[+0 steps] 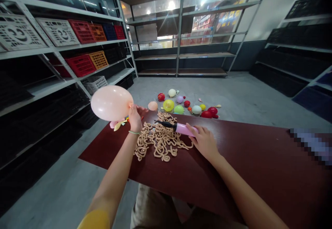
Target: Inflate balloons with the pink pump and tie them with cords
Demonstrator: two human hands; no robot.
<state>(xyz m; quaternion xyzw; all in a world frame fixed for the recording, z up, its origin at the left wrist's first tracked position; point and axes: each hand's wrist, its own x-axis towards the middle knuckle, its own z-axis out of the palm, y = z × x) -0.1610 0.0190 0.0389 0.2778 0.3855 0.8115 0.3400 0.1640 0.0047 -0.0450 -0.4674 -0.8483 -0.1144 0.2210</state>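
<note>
My left hand (135,116) pinches the neck of an inflated pale peach balloon (110,102), which is held out to the left above the table's corner. In my right hand (203,139) is a balloon pump (184,129) with a pink body and a black nozzle that points left. The nozzle is apart from the balloon. Beneath the pump, a heap of beige, rope-like curled strands (163,142) lies on the dark red table (233,153). Some uninflated balloons (119,123) lie at the table's far left edge, partly behind my left hand.
Several inflated balloons (168,105) in yellow, green, red, white and purple lie on the grey floor (241,94) beyond the table. Shelves with plastic crates (80,64) stand along the left. A metal rack (178,56) is at the back; a blurred-out object lies at the table's right end.
</note>
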